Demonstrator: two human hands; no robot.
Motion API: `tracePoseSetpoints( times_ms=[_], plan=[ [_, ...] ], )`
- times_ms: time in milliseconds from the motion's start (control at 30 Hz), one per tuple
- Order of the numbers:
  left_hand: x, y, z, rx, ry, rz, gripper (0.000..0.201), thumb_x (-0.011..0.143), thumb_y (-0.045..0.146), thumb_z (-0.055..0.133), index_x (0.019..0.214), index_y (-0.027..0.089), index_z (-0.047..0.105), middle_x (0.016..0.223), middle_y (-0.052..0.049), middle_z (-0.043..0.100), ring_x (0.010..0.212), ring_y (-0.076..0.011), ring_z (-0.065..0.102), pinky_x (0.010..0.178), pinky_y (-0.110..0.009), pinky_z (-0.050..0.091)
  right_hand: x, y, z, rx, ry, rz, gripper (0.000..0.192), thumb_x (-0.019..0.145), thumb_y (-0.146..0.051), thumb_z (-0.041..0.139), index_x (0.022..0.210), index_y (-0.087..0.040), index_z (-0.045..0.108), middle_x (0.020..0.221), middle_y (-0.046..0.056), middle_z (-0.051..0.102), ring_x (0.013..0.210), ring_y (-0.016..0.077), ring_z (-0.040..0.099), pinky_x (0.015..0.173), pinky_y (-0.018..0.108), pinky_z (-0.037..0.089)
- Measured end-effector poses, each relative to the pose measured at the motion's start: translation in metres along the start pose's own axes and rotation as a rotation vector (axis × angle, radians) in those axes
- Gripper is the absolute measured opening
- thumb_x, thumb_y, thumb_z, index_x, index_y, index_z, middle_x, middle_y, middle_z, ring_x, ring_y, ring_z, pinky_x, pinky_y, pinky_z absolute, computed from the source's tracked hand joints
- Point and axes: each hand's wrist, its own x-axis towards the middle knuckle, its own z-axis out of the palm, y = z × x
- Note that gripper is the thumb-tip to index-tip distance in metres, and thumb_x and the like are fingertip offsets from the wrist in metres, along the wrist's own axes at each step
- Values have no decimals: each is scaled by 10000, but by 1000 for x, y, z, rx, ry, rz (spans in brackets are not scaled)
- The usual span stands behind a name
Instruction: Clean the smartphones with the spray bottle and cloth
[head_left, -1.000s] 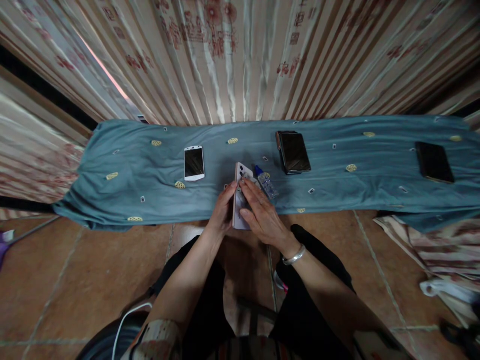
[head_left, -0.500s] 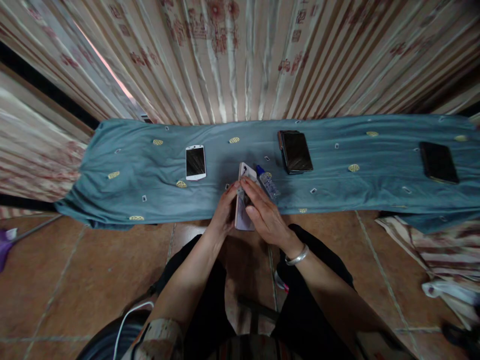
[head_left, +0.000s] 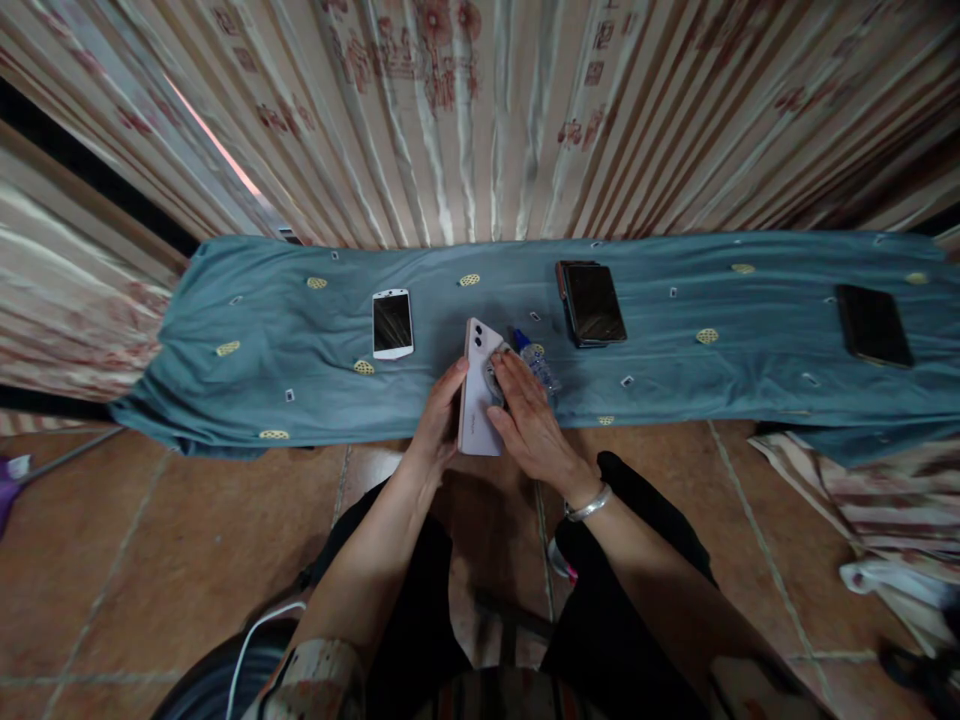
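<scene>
two hands: left hand grips the pale phone, right hand presses a cloth flat.

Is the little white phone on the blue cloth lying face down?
No, the white phone lies on the blue cloth with its dark screen facing up.
</scene>
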Motion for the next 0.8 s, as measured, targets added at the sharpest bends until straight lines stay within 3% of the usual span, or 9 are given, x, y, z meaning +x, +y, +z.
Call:
tracePoseSetpoints(
  times_ms=[367,567,800],
  plan=[
    [-4,-6,0,35,-52,-40,314,782,394,741,965,138,735,888,-76,768,952,-265,712,849,-343,542,8,6,-9,61,18,96,640,1035,-472,284,1597,-178,195,1658,112,256,1543,235,214,1262,516,230],
    [-6,-9,1,79,-64,-43,310,767,370,759,993,160,737,903,-46,769,840,-213,709,761,-299,538,10,9,-12,30,37,92,629,1035,-447,288,1601,-199,173,1661,98,254,1544,235,211,1255,531,244],
    [-2,-5,-2,55,-46,-23,318,801,362,730,1040,154,729,968,-60,770,846,-194,706,789,-292,539,7,3,-11,19,-35,72,643,1035,-468,284,1595,-162,201,1657,121,255,1545,230,207,1260,507,236]
  ],
)
